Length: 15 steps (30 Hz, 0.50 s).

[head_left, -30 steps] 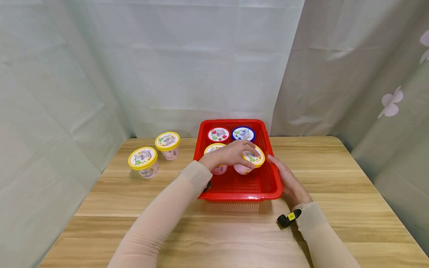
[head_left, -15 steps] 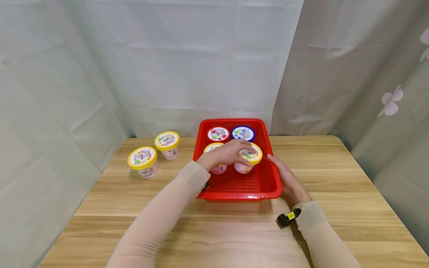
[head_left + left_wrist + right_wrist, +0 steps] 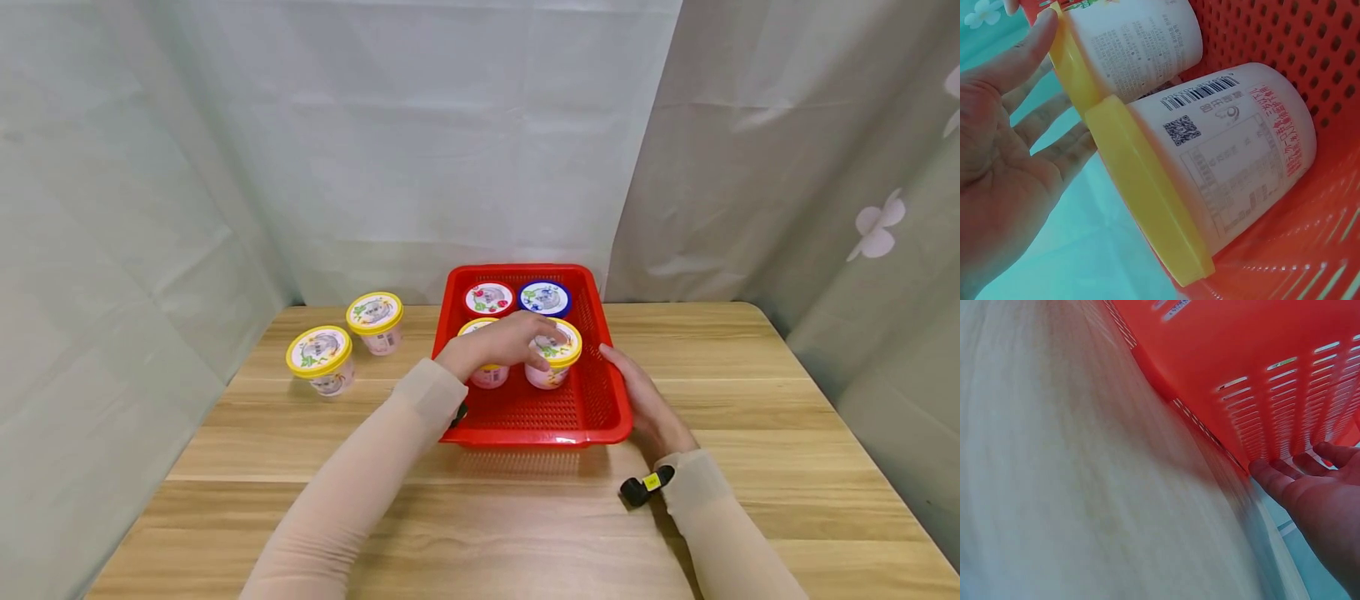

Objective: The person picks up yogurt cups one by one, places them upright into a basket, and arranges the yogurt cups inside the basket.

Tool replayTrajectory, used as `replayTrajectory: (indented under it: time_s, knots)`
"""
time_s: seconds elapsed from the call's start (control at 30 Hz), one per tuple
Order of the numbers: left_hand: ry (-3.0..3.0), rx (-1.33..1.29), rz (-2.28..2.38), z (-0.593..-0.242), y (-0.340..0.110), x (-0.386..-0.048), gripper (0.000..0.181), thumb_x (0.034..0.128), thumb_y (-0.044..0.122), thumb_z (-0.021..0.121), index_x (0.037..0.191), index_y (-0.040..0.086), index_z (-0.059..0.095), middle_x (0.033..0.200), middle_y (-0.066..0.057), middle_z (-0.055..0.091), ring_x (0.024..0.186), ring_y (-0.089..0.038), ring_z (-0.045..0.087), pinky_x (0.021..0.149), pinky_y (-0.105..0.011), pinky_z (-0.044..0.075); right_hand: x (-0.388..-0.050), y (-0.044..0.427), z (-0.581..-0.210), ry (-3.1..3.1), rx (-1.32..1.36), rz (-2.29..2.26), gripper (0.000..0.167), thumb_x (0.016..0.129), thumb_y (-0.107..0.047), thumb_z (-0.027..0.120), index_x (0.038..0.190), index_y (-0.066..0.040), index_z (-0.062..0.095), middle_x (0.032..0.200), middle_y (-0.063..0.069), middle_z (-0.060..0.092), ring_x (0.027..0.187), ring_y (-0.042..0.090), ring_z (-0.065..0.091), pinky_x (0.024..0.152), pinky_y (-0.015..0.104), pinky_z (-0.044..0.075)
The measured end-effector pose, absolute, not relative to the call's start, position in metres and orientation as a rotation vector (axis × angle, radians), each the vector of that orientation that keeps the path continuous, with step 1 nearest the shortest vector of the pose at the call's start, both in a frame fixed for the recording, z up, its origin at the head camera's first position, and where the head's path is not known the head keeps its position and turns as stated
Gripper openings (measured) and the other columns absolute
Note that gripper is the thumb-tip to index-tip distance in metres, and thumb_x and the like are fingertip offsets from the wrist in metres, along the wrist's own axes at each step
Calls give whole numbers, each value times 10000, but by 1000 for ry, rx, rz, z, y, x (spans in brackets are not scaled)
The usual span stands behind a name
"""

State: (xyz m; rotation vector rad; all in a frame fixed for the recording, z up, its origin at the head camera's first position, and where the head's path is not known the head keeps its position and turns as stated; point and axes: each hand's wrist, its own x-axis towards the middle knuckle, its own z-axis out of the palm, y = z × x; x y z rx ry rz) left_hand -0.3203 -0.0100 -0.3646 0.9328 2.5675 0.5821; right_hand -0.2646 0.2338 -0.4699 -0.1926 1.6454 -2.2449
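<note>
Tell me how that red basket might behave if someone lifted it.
The red perforated basket is probably stiff, since its walls look smooth and unbent. It may feel heavier at the far end, as its four lidded tubs cluster toward that side.

Glossy plastic basket (image 3: pixel 517 437), wood-grained table (image 3: pixel 525 525)

Left hand (image 3: pixel 501 342) palm down, fingers (image 3: pixel 542 322) curved; right hand (image 3: pixel 643 398) nearer the body, both forearms (image 3: pixel 367 483) angled inward.

Your head camera looked forward and down across the wood-grain table (image 3: pixel 525 533); your left-wrist one peered closely into the red basket (image 3: pixel 517 437), both showing yellow-lidded cups (image 3: pixel 1235 156); your right-wrist one, low and near, faced the basket's outer wall (image 3: pixel 1210 347).
</note>
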Motion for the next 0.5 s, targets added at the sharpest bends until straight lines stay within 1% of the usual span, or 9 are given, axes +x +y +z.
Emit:
replayTrajectory:
  time_s: [0.2, 0.4, 0.5]
  knots:
    - [2559, 905, 627, -364, -10, -319, 583, 891, 205, 827, 1436, 294, 640, 1537, 31, 519, 1409, -188, 448, 1067, -417, 513, -265, 234, -469, 1653, -173, -2240, 602, 1081, -529, 445, 1546, -157, 354, 1345, 48, 600, 1250, 305, 597, 971, 464, 568]
    - [2578, 946, 582, -363, -10, -319, 600, 887, 218, 831, 1448, 289, 628, 1561, 15, 495, 1438, -202, 427, 1085, -404, 499, -265, 234, -470, 1654, -167, -2242, 603, 1082, -532, 436, 1542, -150, 353, 1327, 23, 617, 1242, 292, 602, 974, 459, 567]
    - [2589, 982, 565, -360, -11, -319, 592, 901, 228, 820, 1457, 272, 621, 1558, 0, 503, 1444, -212, 426, 1105, -422, 482, -265, 234, -470, 1661, -167, -2238, 607, 1083, -531, 433, 1546, -148, 348, 1332, 23, 616, 1247, 297, 602, 974, 465, 567]
